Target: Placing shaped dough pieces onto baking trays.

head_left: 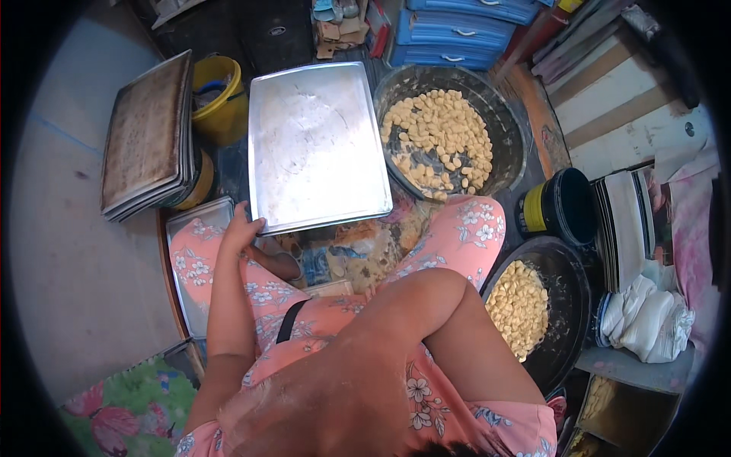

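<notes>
A seated person's floral-clad legs [464,232] are spreading over a stained floor [381,251], with a pale wall [65,228] rising at left and blue drawers [457,36] standing at the far side. A metal tray [316,145] is lying ahead, left of centre and beyond the knees, its support being hidden. The left hand [244,230] is grasping the tray's near left corner, thumb on top. The right forearm [411,305] is crossing the torso close to the camera; what the right hand is doing cannot be told. A far basin [506,122], black and round, is holding loose pale dough pieces [445,126]; a near basin [567,320], beside the right thigh, is holding a denser heap [518,312]. A black bucket [576,209] is standing between these basins, toward the right. A yellow bucket [217,122] is standing between the tray and a tray stack [145,133]. The tray's left edge is running just beside the yellow bucket, while its right edge is meeting the far basin's rim in this view, contact being uncertain. Floor is showing between the tray's near edge and the lap.
</notes>
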`<state>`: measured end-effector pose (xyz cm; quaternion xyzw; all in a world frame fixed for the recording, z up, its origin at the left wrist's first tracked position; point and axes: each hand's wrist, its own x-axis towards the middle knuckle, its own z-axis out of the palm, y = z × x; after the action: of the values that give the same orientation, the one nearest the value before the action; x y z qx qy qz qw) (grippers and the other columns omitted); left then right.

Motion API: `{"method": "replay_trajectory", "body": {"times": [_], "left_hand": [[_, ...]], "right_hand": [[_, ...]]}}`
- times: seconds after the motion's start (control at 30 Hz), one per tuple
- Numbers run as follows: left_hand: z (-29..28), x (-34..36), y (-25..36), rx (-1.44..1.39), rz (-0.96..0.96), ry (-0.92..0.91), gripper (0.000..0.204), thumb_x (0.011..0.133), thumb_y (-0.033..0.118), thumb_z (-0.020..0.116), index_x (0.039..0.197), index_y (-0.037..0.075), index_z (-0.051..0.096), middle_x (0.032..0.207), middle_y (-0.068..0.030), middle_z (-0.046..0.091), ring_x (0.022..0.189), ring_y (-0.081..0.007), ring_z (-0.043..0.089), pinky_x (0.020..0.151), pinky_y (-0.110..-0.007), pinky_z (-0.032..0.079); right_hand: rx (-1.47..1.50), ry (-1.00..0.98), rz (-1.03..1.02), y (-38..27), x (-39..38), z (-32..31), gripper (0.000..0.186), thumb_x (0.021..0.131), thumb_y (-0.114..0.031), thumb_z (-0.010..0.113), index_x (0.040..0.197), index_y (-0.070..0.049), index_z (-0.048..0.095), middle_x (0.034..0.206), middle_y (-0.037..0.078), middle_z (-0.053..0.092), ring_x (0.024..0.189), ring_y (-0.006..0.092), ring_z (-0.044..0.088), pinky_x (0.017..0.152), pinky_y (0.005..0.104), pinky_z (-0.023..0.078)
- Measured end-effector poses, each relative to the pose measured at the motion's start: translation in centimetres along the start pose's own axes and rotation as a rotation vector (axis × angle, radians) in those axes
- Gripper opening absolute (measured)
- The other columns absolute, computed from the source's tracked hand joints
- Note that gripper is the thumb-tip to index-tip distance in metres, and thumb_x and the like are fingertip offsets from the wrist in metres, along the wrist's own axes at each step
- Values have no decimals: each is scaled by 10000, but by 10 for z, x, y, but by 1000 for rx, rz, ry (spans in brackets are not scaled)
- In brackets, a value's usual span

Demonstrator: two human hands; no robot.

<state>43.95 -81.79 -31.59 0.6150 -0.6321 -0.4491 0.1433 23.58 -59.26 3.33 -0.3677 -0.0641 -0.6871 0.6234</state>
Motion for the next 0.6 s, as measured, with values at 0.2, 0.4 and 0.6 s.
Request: {"method": "replay_trajectory", "body": {"times": [0.2,0.4,0.6], "left_hand": [[-3,-9,2,83,32,27,828,743,219,707,1389,-39,258,863,-157,592,792,-247,602,708,-329,492],[-2,-10,0,36,90,55,844,739,247,720,1392,-37,266,796,-109,557,720,-213,566,654,-311,469],[-3,-12,-4,55,91,81,840,746,241,720,1394,-41,266,737,-72,512,656,-190,518,616,-304,449]], "right_hand": [[-81,-504,-434,55,-7,-24,241,922,-241,520,1004,-121,714,732,57,435,559,150,430,507,244,347],[-293,-607,-500,56,-6,-21,287,969,-197,448,1159,-177,662,776,46,416,620,152,473,523,275,383],[-754,-788,-258,31,0,-41,214,758,-241,571,920,-100,571,874,71,518,801,274,529,725,418,410]]}}
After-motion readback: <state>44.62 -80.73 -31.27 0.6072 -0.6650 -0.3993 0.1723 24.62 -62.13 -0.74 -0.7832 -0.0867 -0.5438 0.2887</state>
